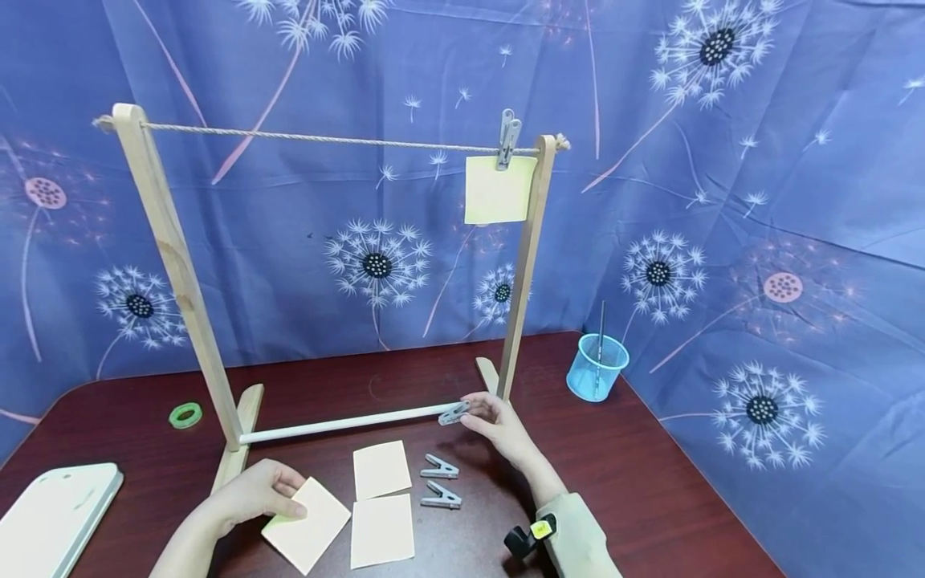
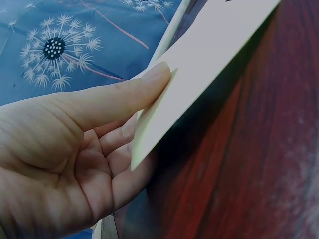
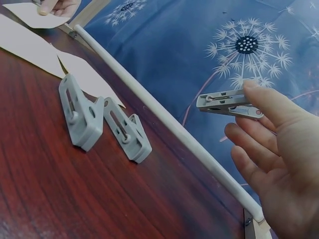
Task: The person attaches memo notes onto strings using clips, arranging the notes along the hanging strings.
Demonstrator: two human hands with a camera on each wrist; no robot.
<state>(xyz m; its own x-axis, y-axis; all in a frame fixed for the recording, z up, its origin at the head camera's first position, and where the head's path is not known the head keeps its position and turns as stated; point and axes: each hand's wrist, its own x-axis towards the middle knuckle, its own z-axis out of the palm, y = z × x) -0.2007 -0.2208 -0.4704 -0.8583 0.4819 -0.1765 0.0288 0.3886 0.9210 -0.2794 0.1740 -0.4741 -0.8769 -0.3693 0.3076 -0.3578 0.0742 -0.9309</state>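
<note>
My left hand (image 1: 262, 491) pinches a pale yellow square sheet of paper (image 1: 309, 531) by its edge, thumb on top and fingers beneath, as the left wrist view shows. Between the thumb and fingertips of my right hand (image 1: 500, 429) is a grey clothespin (image 3: 224, 101), held above the table near the white crossbar (image 1: 350, 422). Two more paper squares (image 1: 381, 530) lie beside the left hand. Just right of them are two grey clothespins (image 3: 79, 117). Another paper square (image 1: 499, 191) hangs from the rope (image 1: 325, 140), fastened by a clothespin (image 1: 508, 140) at its right end.
A wooden frame with a left post (image 1: 181, 273) and a right post (image 1: 526, 273) carries the rope. At the back right stands a blue mesh cup (image 1: 582, 376) with a thin stick in it. A green tape ring (image 1: 185, 415) and a white case (image 1: 58, 514) lie on the left.
</note>
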